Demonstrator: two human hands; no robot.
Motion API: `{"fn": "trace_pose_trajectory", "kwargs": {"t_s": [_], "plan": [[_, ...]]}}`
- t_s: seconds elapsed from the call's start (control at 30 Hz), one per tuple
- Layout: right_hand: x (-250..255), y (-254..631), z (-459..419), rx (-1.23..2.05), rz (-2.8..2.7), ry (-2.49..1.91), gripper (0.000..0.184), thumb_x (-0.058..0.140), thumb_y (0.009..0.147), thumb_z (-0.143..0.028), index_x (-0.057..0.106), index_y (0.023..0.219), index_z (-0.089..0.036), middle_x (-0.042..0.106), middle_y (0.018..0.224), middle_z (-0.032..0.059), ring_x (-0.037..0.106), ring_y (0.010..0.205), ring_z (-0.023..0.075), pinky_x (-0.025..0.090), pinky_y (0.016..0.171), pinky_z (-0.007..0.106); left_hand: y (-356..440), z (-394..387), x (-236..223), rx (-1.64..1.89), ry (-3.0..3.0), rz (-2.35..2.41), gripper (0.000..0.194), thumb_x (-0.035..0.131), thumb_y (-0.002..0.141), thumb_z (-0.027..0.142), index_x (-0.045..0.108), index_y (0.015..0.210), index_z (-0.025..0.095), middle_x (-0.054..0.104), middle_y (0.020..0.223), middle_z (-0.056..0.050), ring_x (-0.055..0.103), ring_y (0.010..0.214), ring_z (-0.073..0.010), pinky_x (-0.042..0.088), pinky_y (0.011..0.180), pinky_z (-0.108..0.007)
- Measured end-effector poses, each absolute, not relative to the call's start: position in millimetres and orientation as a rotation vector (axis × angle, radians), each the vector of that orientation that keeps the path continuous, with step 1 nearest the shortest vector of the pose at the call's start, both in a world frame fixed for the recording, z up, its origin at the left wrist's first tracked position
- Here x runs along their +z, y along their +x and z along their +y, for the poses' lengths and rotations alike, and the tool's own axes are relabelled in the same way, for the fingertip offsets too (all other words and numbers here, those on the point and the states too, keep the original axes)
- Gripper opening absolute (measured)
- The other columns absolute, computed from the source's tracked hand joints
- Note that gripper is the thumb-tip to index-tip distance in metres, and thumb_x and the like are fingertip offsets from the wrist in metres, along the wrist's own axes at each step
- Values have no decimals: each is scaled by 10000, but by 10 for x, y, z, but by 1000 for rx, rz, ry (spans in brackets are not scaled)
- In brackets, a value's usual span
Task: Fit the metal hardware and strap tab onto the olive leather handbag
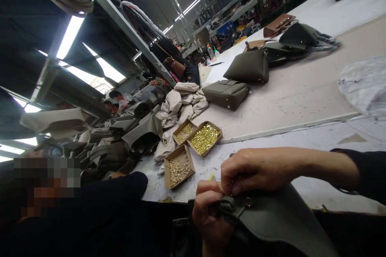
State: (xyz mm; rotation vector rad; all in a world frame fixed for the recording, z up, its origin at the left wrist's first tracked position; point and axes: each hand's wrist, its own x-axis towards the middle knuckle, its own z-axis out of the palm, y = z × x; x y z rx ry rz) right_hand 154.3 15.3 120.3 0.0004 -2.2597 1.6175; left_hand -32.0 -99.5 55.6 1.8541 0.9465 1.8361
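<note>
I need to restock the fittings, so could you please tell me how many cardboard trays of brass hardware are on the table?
3: one tray nearest the hands, one beyond it, one beside the cloth pile. More may be hidden.

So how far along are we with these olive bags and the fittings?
Done, by the look of it: several assembled olive bags lie further up the table. In hand: the left hand keeps a grip on an olive bag piece while the right hand pinches at its metal ring. Left: a heap of unassembled olive pieces beside three boxes of brass fittings.
</note>
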Motion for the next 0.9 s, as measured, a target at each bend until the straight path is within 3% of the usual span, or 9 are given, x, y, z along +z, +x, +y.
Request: {"fn": "trace_pose_trajectory", "kwargs": {"t_s": [0.1, 0.23, 0.33, 0.53, 0.73, 0.9], "plan": [[1190, 1526, 169, 1580, -2280, 9, 81, 645, 973, -91, 690, 948, -153, 638, 846, -13, 575, 783, 139, 426, 733, 219, -314, -991, 563, 1854, 1840, 957, 275, 810, 850, 204, 598, 1024, 213, 578, 924, 17, 623, 766, -102, 566, 675, -171], [1179, 1509, 143, 1297, -2449, 5, 148, 642, 936, -31, 625, 948, -177, 562, 875, -20, 524, 779, 140, 375, 691, 233, -311, -988, 566, 1849, 1866, 988, 276, 804, 847, 178, 584, 1008, 217, 595, 915, 10, 608, 764, -114, 566, 671, -190], [1171, 1490, 118, 1191, -2517, -9, 130, 633, 975, -88, 565, 938, -193, 539, 876, -18, 505, 761, 148, 361, 671, 247, -308, -991, 560, 1833, 1894, 1019, 277, 779, 846, 103, 573, 994, 215, 596, 898, 14, 616, 758, -111, 568, 688, -195], [1164, 1480, 69, 1069, -2549, -24, 104, 544, 1067, -204, 592, 976, -190, 591, 903, 17, 524, 777, 175, 391, 709, 278, -317, -980, 549, 1857, 1876, 989, 257, 801, 864, 224, 590, 1010, 215, 596, 909, -1, 625, 759, -119, 565, 673, -195], [1155, 1516, 166, 1555, -2307, 2, 55, 674, 974, -125, 687, 1008, -165, 655, 910, 6, 589, 845, 162, 437, 749, 233, -357, -984, 538, 1821, 1808, 1011, 263, 809, 850, 245, 585, 983, 212, 579, 902, -8, 620, 746, -129, 553, 646, -205], [1149, 1482, 181, 1424, -2289, 66, 188, 642, 890, 30, 648, 882, -157, 571, 829, -31, 535, 781, 128, 400, 728, 217, -312, -970, 588, 1841, 1806, 1002, 258, 796, 841, 158, 573, 963, 205, 559, 884, 14, 598, 713, -91, 548, 653, -164]]}}
